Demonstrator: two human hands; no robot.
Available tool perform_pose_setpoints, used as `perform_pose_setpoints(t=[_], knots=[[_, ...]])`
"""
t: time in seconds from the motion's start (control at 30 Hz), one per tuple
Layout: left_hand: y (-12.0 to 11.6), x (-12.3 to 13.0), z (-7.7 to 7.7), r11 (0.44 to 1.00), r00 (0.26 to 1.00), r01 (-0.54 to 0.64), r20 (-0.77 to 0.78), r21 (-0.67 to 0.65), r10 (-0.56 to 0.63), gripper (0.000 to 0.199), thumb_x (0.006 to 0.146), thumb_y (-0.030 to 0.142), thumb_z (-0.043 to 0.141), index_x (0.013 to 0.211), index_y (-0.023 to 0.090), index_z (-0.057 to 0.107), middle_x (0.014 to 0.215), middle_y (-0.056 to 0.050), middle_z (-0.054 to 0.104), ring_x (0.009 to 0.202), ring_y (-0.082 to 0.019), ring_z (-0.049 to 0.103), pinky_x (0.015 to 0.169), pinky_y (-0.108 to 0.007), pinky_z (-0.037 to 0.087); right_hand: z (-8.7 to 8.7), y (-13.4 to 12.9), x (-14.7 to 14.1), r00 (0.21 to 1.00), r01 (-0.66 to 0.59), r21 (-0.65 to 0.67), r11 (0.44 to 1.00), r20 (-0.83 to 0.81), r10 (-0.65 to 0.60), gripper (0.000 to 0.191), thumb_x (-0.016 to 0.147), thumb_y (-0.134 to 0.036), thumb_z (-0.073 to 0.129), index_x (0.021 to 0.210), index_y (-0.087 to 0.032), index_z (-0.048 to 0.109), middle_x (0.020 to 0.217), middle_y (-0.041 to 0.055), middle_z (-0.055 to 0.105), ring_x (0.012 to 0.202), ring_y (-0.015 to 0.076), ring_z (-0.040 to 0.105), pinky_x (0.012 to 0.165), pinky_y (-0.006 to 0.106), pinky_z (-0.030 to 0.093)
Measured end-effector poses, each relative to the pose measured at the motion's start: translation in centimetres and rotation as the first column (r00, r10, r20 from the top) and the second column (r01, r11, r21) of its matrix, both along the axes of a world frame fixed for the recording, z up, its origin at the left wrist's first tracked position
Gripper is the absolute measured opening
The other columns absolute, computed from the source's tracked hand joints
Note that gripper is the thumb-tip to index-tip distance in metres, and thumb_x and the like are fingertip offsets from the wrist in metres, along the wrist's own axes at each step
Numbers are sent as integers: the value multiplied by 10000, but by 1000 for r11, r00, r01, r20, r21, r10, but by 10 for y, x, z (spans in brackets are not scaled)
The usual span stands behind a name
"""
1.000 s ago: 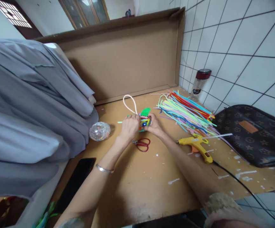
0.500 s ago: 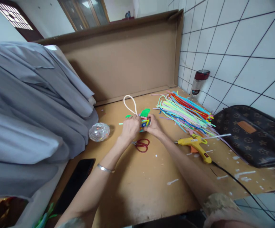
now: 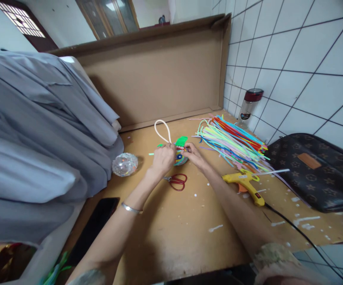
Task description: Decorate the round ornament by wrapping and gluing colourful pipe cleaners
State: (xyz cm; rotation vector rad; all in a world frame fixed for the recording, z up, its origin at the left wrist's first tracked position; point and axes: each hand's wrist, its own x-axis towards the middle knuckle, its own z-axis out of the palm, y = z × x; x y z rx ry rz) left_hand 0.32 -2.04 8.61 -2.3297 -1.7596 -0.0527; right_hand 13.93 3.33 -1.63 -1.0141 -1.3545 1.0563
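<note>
Between my hands is a small colourful pipe-cleaner craft (image 3: 179,158), with a blue ring and yellow and pale bands on it. A green leaf-like piece (image 3: 181,141) and a white loop (image 3: 162,128) rise behind it. My left hand (image 3: 164,157) is closed on the craft's left side, its fingertips hidden from me. On the other side my right hand (image 3: 194,155) pinches at the craft's upper right edge with thumb and fingers. Red-handled scissors (image 3: 178,182) lie on the table just below the craft, blades partly under my left wrist.
A bundle of pipe cleaners (image 3: 230,140) lies at right, with a yellow glue gun (image 3: 245,182) and its cord nearer. Beyond are a dark bag (image 3: 319,170) and a bottle (image 3: 250,105). At left are a clear ball (image 3: 125,164), a phone (image 3: 95,229) and grey cloth (image 3: 40,138).
My right hand has shifted its fingers up to the craft's top right edge, showing more of its front. My left hand keeps its place. The view has moved slightly.
</note>
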Motion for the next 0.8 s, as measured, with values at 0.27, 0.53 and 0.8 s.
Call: perform_pose_setpoints(t=[0.27,0.53,0.8], knots=[[0,3,-2,1000,1000,6,26,3,-6,352,981,175,320,1101,85,638,973,-212,695,983,-301,680,789,-362,495,-2,2,3,999,31,3,1000,-12,-31,244,717,-402,677,806,-255,504,799,-31,570,829,180,552,757,299,481],[1,2,-3,1000,999,9,49,-9,-9,332,982,182,346,1110,98,640,1027,-207,696,968,-285,678,795,-353,500,-9,8,-1,997,70,10,997,10,-71,258,670,-359,686,790,-259,481,766,-42,525,771,165,524,707,276,460],[-5,-2,10,999,999,-26,38,-27,27,300,986,332,469,1143,164,661,1020,-160,733,979,-274,695,808,-330,484,-12,10,-2,995,96,15,995,17,-96,241,655,-328,674,781,-263,480,723,-48,527,715,166,521,660,277,447]])
